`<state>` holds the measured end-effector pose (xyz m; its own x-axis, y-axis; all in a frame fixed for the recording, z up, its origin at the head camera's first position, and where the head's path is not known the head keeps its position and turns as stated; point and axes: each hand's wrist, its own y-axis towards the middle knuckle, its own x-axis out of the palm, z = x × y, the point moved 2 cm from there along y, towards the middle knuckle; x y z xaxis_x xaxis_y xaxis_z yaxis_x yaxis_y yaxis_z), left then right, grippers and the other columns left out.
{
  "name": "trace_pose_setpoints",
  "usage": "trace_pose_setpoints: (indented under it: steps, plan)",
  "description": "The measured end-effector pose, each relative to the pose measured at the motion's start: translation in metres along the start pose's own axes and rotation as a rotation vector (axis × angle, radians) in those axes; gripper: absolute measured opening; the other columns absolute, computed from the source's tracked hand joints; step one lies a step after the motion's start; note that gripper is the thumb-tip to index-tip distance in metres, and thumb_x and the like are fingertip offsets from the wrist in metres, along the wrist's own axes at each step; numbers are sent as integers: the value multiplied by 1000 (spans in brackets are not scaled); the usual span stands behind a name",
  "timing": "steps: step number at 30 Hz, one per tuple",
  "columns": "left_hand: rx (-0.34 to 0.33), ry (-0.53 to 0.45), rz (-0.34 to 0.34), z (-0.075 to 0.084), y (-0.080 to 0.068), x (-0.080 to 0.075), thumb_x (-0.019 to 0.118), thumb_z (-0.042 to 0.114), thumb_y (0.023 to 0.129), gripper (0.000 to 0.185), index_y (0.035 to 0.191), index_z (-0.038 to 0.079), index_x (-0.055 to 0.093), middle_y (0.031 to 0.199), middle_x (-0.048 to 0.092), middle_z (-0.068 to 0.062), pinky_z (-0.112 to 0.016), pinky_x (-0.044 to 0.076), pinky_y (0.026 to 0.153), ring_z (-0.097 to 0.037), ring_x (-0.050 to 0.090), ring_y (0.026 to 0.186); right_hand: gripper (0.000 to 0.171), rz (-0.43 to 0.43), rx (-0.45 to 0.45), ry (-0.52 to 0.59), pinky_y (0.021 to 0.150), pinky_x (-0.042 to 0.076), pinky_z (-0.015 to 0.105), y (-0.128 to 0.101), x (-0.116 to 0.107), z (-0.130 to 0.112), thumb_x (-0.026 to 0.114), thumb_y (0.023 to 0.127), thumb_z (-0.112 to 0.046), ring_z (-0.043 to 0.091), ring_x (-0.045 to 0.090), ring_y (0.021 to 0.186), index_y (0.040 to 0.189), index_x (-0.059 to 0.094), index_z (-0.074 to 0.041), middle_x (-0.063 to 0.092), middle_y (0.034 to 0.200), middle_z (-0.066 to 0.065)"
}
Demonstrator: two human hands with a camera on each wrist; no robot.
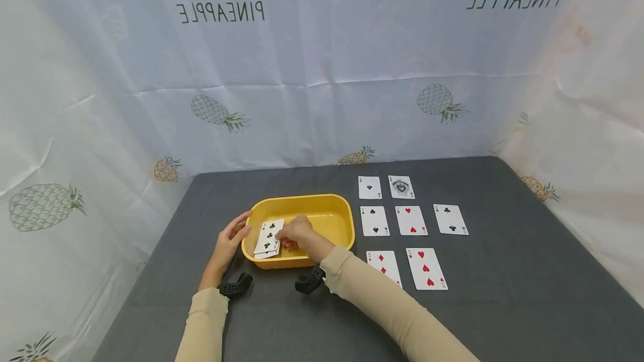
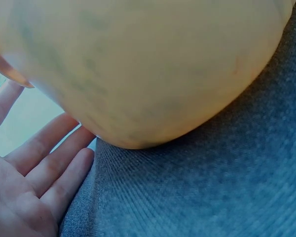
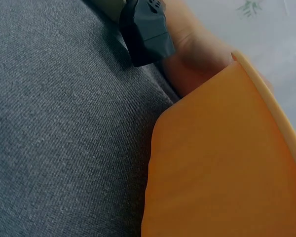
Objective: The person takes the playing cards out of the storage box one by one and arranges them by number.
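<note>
A yellow plastic tub (image 1: 329, 228) stands on the dark table, and white playing cards lie in its left end. The top one is a three of clubs (image 1: 265, 237), with another card's edge showing beneath it. My right hand (image 1: 298, 232) reaches into the tub and pinches the right side of the three of clubs; its fingertips are partly hidden. At the tub's left end, my left hand (image 1: 228, 246) touches the outside wall and rim. In the left wrist view, the fingers (image 2: 54, 168) lie fairly straight along that wall.
Right of the tub, face-up cards lie in rows: ace of clubs (image 1: 369, 187), ace of spades (image 1: 401, 187), two of spades (image 1: 374, 221), two of hearts (image 1: 411, 220), two of clubs (image 1: 450, 219), three of diamonds (image 1: 384, 266), three of hearts (image 1: 426, 268). My right sleeve partly covers the three of diamonds.
</note>
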<state>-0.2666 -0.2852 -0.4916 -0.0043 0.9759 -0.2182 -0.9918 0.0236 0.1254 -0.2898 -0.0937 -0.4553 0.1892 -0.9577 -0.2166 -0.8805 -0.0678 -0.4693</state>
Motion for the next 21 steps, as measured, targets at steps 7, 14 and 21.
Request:
trace_pose_setpoints:
  steps: [7, 14, 21]
  plan:
    - [-11, 19, -2, 1, 1, 1, 53, 20, 99, 47, 142, 5, 45, 128, 60, -3, -8, 46, 86, 10, 57, 105, 16, -4, -13, 53, 38, 39, 16, -1, -1, 2, 70, 77, 6, 7, 44, 37, 67, 59, 0, 49, 46, 1]
    - [6, 14, -6, -2, 2, -1, 53, 21, 99, 47, 143, 5, 45, 112, 59, 24, -7, 45, 86, 14, 56, 104, 5, -32, -6, 127, 40, 41, 15, -5, -5, 0, 63, 78, 8, 6, 46, 38, 77, 61, 4, 52, 51, 2]
    - [1, 23, -9, -4, 2, -1, 53, 23, 100, 48, 144, 6, 44, 109, 58, 29, -7, 45, 86, 15, 56, 103, 12, -70, 22, 148, 42, 45, 16, -6, -12, -2, 65, 81, 6, 7, 50, 41, 92, 65, 9, 55, 56, 4]
